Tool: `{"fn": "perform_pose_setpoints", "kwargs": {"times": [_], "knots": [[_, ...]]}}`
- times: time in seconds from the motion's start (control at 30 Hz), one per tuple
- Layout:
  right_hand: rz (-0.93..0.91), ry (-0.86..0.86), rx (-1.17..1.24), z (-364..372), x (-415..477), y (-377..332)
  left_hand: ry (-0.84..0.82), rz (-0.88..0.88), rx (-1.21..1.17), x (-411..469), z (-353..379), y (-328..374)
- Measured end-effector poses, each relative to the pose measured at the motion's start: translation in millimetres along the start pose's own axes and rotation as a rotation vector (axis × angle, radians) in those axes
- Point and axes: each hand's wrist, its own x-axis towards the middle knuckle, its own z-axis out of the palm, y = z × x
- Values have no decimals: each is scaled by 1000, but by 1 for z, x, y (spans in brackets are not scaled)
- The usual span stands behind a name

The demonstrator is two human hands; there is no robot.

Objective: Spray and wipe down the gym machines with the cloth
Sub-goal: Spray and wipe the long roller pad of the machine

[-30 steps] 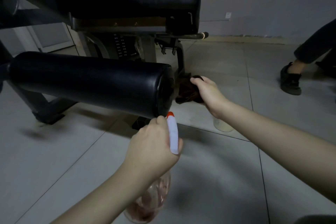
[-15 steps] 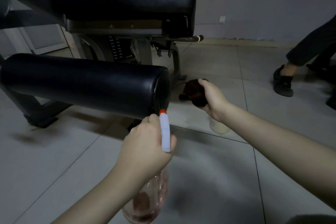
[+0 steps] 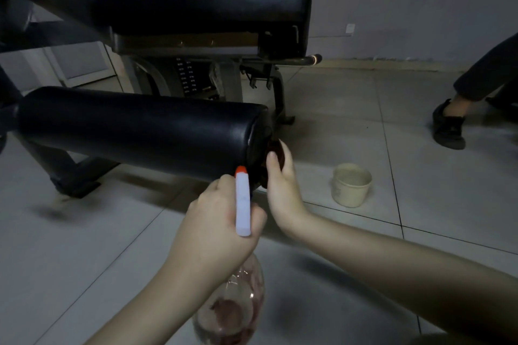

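A black padded roller (image 3: 134, 129) of the gym machine stretches across the left, with a black seat pad (image 3: 201, 11) above it. My left hand (image 3: 213, 230) grips a spray bottle (image 3: 242, 204) with a white head and orange nozzle; its clear body hangs below, holding pinkish liquid. The nozzle points at the roller's right end. My right hand (image 3: 281, 185) holds a dark brown cloth (image 3: 276, 150) pressed against the roller's end cap. Most of the cloth is hidden behind the hand and roller.
A small cream cup (image 3: 350, 185) stands on the tiled floor right of my hands. Another person's leg and black shoe (image 3: 448, 126) are at the far right. The machine's frame and foot (image 3: 75, 179) sit on the left, the weight stack (image 3: 187, 78) behind.
My right hand has brought the cloth left and down, from the floor side onto the roller's end cap. The cream cup, earlier behind my wrist, is now uncovered. The spray bottle stays near the roller end.
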Motion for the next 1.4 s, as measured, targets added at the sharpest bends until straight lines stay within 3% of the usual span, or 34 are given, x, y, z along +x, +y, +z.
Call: {"fn": "perform_pose_setpoints", "kwargs": {"times": [0.17,0.4,0.67,1.07,1.27,1.4], "knots": [[-313,5,-148,9,31,-53,57,-15,-35,1,-8,-8],[-131,94,-89,7,45,-33,57,-23,29,-3,-11,-18],[57,141,12,17,-8,-2,69,-25,30,-4,-14,-21],[-245,74,-188,23,-4,-34,71,-73,-8,-7,-9,-34],[-518,67,-342,18,2,-17,71,-71,-8,-8,-10,-38],[-423,-32,-354,13,-28,20,63,-73,19,-5,-9,-45]]}}
